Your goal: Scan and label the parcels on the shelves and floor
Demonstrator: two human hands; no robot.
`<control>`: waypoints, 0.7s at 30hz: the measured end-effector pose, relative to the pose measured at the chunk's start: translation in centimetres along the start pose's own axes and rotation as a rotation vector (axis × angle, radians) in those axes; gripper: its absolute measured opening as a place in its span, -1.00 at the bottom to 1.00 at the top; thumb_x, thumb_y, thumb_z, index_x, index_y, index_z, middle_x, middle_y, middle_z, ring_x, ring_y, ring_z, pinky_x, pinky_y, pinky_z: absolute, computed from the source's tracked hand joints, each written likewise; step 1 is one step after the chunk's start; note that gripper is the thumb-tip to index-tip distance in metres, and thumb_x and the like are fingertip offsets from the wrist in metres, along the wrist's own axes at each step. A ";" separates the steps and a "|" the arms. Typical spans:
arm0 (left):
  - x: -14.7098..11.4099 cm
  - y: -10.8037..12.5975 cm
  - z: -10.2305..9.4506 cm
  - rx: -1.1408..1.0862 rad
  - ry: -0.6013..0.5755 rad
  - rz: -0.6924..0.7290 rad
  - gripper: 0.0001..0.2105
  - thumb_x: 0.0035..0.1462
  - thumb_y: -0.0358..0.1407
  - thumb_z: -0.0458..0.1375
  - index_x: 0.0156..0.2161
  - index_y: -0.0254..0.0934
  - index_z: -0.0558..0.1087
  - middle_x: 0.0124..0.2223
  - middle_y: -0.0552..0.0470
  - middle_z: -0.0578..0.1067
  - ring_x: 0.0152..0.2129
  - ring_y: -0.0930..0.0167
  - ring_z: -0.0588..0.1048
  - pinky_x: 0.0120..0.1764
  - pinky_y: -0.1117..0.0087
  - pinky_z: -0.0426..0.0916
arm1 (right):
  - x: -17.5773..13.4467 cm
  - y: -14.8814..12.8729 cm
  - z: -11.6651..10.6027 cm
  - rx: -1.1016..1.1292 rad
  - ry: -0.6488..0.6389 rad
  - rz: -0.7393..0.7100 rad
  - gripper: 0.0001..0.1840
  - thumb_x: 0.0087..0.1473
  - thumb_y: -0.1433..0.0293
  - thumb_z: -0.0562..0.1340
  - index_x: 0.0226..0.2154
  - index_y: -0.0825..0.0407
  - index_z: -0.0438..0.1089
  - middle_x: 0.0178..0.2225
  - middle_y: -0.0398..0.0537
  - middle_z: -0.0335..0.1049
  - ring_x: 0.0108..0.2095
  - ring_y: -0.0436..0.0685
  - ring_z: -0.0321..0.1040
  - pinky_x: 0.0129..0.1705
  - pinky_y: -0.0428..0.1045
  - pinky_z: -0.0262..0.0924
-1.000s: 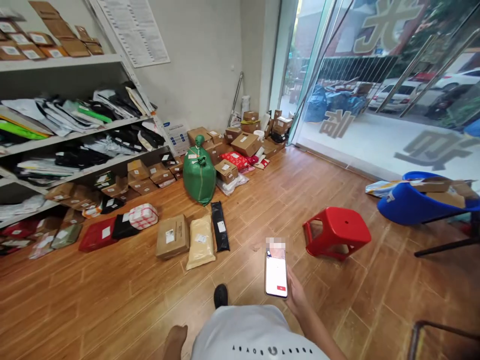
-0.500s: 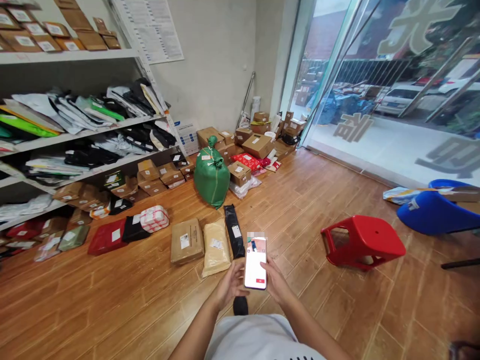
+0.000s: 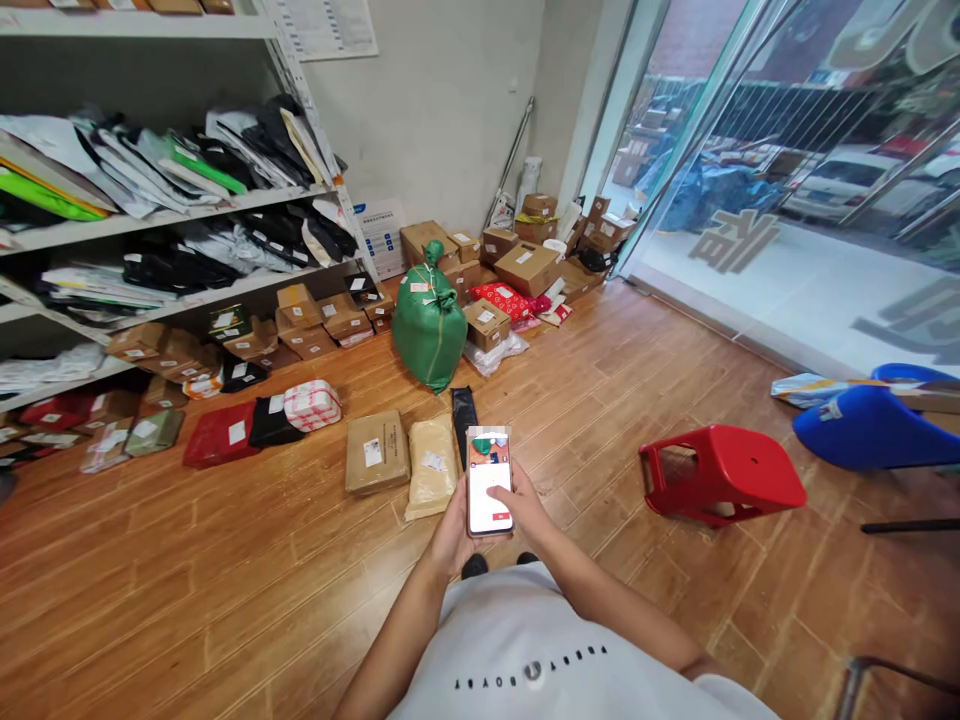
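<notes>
I hold a smartphone upright in front of me, its lit screen facing me. My left hand cups its left edge and back. My right hand grips its right side, with the thumb resting on the screen. Just beyond the phone on the wooden floor lie a brown cardboard parcel, a tan padded bag and a long black bag. A tied green sack stands behind them.
Shelves full of mailers and boxes run along the left. Cartons are piled in the far corner. A red plastic stool stands to the right, a blue chair beyond it by the glass front.
My left hand has come up from my side and joined the right on the phone. The phone has moved left and closer to the parcels, and my view has shifted forward and down.
</notes>
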State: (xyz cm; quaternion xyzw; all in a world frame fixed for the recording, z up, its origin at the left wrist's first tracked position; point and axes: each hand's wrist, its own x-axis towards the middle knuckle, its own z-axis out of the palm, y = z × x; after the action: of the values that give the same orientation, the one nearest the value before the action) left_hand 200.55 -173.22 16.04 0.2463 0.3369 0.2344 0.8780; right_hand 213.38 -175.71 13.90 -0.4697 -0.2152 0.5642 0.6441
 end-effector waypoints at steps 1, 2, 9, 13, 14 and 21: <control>-0.1 0.1 0.0 -0.007 0.004 0.009 -0.43 0.26 0.08 -0.13 0.30 -0.07 0.09 0.20 -0.14 0.36 -0.03 0.20 0.48 -0.09 0.13 0.44 | 0.2 -0.1 0.1 -0.014 -0.002 -0.005 -0.50 -0.18 0.51 0.32 -0.10 0.01 0.34 -0.30 -0.19 0.53 -0.39 0.06 0.41 -0.34 -0.06 0.28; -0.1 0.2 0.1 -0.011 0.007 0.019 -0.43 0.26 0.07 -0.12 0.31 -0.05 0.07 0.21 -0.14 0.34 -0.03 0.20 0.47 -0.09 0.13 0.45 | 0.3 -0.1 0.2 -0.027 0.000 -0.009 -0.53 -0.17 0.50 0.31 -0.11 0.01 0.34 -0.31 -0.19 0.53 -0.40 0.05 0.41 -0.35 -0.07 0.28; 0.2 0.5 -0.2 0.042 -0.002 0.022 -0.40 0.23 0.08 -0.08 0.32 -0.03 0.04 0.21 -0.14 0.35 -0.02 0.19 0.46 -0.13 0.15 0.48 | 1.2 -0.3 0.5 -0.083 0.039 0.002 -0.63 -0.10 0.42 0.30 -0.15 0.01 0.38 -0.30 -0.17 0.53 -0.36 0.07 0.41 -0.34 -0.06 0.27; 0.6 0.3 -0.7 0.133 0.054 0.095 -0.39 0.23 0.09 -0.10 0.34 0.00 -0.01 0.22 -0.13 0.33 -0.06 0.20 0.48 -0.27 0.25 0.53 | 1.4 -0.5 0.9 -0.100 0.054 0.001 -0.62 -0.15 0.43 0.31 -0.18 0.00 0.38 -0.31 -0.16 0.54 -0.35 0.11 0.42 -0.34 -0.03 0.28; 0.7 0.2 -0.8 0.152 0.064 0.107 -0.38 0.23 0.09 -0.10 0.34 0.01 -0.02 0.23 -0.12 0.33 -0.07 0.21 0.49 -0.30 0.27 0.53 | 1.4 -0.5 1.0 -0.103 0.055 -0.002 -0.62 -0.15 0.43 0.31 -0.17 0.00 0.38 -0.30 -0.15 0.54 -0.34 0.12 0.42 -0.33 -0.02 0.29; 1.0 0.3 -0.8 0.124 0.099 0.117 -0.38 0.21 0.09 -0.05 0.33 0.00 0.03 0.19 -0.12 0.37 -0.11 0.22 0.51 -0.36 0.32 0.52 | 1.4 -0.8 1.2 -0.113 0.016 -0.028 -0.63 -0.07 0.34 0.31 -0.14 -0.02 0.35 -0.22 -0.12 0.52 -0.27 0.14 0.42 -0.21 0.02 0.29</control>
State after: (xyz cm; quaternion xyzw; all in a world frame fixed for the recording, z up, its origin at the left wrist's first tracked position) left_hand 200.62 -172.19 15.23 0.3077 0.3789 0.2758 0.8281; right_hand 213.25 -173.92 14.78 -0.5069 -0.2480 0.5383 0.6259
